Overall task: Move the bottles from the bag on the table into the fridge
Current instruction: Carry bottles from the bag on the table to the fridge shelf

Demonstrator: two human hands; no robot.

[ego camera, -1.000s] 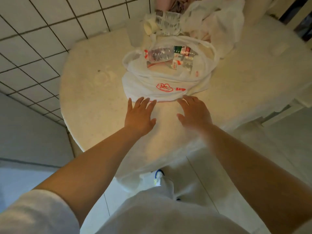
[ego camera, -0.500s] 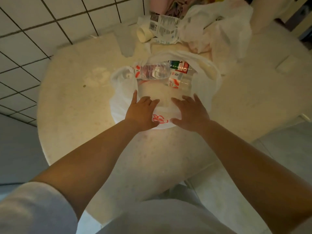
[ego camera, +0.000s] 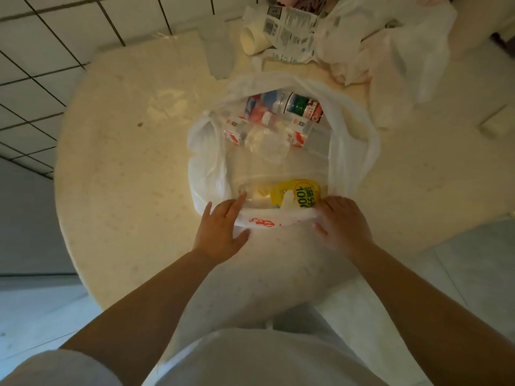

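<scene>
A white plastic bag (ego camera: 206, 162) with a red logo lies open on the round pale table (ego camera: 125, 176). Inside are several bottles: a clear water bottle (ego camera: 264, 140) lying on its side, a yellow-labelled bottle (ego camera: 295, 193) at the near rim, and a green-and-red labelled one (ego camera: 303, 105) at the far side. My left hand (ego camera: 220, 229) holds the bag's near rim between thumb and fingers, left of the logo. My right hand (ego camera: 342, 224) grips the same rim on the right. No fridge is in view.
Crumpled white bags (ego camera: 390, 45) and a torn printed wrapper with a pale roll (ego camera: 253, 37) crowd the table's far side. A clear plastic cup (ego camera: 217, 48) stands beyond the bag. A small white box (ego camera: 496, 123) sits at the right edge. Tiled wall is on the left.
Both hands moved from the bare table onto the bag's near rim and spread it open. The yellow-labelled bottle now shows inside. The view has come closer.
</scene>
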